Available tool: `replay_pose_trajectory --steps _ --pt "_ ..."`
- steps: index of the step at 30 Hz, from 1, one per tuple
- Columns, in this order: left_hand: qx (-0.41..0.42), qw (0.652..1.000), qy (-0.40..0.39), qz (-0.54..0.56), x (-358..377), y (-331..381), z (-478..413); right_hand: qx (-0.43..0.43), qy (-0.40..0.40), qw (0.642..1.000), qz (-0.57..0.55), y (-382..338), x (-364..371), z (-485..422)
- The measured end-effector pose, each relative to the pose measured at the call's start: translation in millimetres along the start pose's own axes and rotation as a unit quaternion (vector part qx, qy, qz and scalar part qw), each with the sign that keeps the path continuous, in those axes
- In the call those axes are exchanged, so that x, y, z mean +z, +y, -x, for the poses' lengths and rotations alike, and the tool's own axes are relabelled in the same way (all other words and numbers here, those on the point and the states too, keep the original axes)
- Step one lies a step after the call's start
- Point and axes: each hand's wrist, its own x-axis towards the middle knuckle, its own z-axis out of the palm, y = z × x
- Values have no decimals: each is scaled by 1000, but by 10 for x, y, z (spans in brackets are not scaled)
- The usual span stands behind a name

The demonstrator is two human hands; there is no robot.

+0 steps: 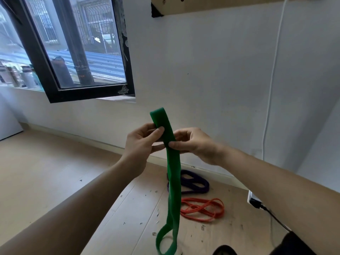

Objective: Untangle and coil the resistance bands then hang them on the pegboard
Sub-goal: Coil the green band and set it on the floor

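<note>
A wide green resistance band (173, 181) hangs in front of me, its top fold sticking up above my hands and its lower loop dangling near the floor. My left hand (142, 140) pinches the band just under the top fold. My right hand (191, 142) pinches it a little lower, thumb on the front. On the floor behind lie a purple band (195, 183), loosely coiled, and a thin orange band (202, 209) in a tangled heap. The wooden pegboard's (220, 4) lower edge shows at the top of the wall.
A black-framed window (77, 52) opens inward at the left. A white cable (272, 85) runs down the wall to a power strip (254, 200) on the floor at the right. Small debris flecks dot the wooden floor (55, 172).
</note>
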Motion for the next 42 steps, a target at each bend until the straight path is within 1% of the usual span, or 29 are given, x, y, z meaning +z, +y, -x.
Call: replay_pose_trajectory --steps 3,6,10,12,17,21,23,25,28,32,34,38,40,42 --pt "-15 998 20 53 -58 46 -56 24 -34 998 -43 156 76 -3" --pt "-18 994 47 96 -115 90 -99 35 -64 996 -44 213 140 -19" --pt "-33 983 102 152 -210 106 -138 37 -64 995 -69 149 151 -47" --pt "-36 976 127 174 -260 104 -153 35 -63 995 -66 132 157 -51" --pt "-25 963 170 208 -351 159 -181 71 -107 992 -9 250 269 -53" --pt "-27 951 197 236 -417 214 -205 97 -138 986 9 391 389 -63" --pt "-39 943 218 249 -495 191 -237 91 -125 988 19 405 426 -56" --pt "-62 936 243 248 -594 137 -262 73 -84 994 13 377 399 -61" --pt "-124 939 255 195 -729 14 -244 43 -27 999 -17 293 286 -58" --pt "-235 944 228 47 -860 -172 -153 14 29 999 -42 139 153 -73" --pt "-276 942 188 -39 -888 -223 -120 11 35 998 -43 56 98 -78" --pt "-318 927 98 -175 -851 -220 -54 9 14 998 -61 -73 39 -51" --pt "-337 913 53 -222 -815 -197 -29 10 5 997 -73 -125 43 -26" --pt "-352 904 28 -243 -766 -151 -2 3 -4 996 -93 -199 49 7"
